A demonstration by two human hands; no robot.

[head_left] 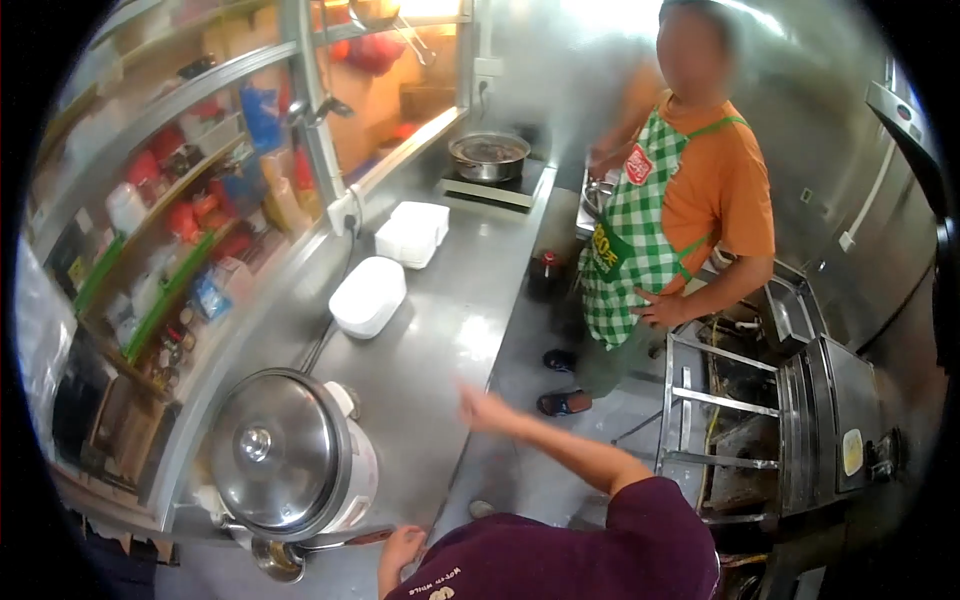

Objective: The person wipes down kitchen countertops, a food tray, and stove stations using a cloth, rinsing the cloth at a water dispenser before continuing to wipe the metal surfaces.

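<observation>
My left hand [403,547] is at the bottom, with its fingers curled at the end of a ladle's long handle. The ladle's round metal bowl [278,561] sits low beside a large rice cooker [350,478] with a domed steel lid. My right hand [484,409] is raised over the counter's front edge, apart from any object. Motion blurs its fingers, so I cannot tell how they are held. Further along the steel counter [430,335] stand white foam boxes [368,297] and a second stack of white boxes [411,236].
A steel pot [489,157] rests on a flat cooker at the counter's far end. Across the aisle stands a person in a green checked apron [640,215], one hand on the hip. A metal frame [725,410] stands at right. Shelves [180,250] of goods line the left.
</observation>
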